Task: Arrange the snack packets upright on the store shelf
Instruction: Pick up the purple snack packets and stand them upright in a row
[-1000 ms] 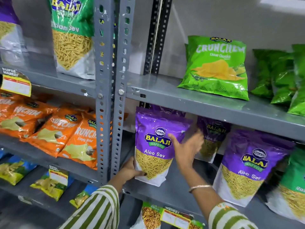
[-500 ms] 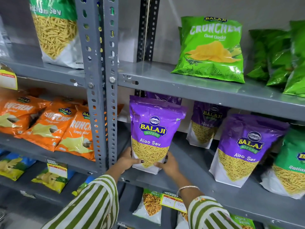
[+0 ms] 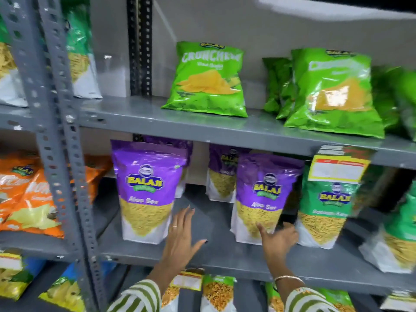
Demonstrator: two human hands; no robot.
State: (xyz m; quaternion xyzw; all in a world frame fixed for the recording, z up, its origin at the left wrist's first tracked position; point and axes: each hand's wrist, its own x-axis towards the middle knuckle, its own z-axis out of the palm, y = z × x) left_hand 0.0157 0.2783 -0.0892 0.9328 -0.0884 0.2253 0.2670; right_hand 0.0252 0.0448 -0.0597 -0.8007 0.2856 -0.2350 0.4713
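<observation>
Left hand (image 3: 180, 237) spread open, empty, just right of upright purple packet (image 3: 146, 190); right hand (image 3: 279, 239) gripping second purple packet (image 3: 263, 199) farther right

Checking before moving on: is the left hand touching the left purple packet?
Apart. The head view shows grey shelf between the open left hand and the left purple packet.

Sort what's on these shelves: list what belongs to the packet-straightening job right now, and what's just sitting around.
In the job:
- left purple Aloo Sev packet, upright, left hand open beside it
- right purple Aloo Sev packet, right hand at its base
- middle shelf

Just sitting around:
- green Crunchem bags above
- orange packets in the left bay
- yellow price tag
</observation>
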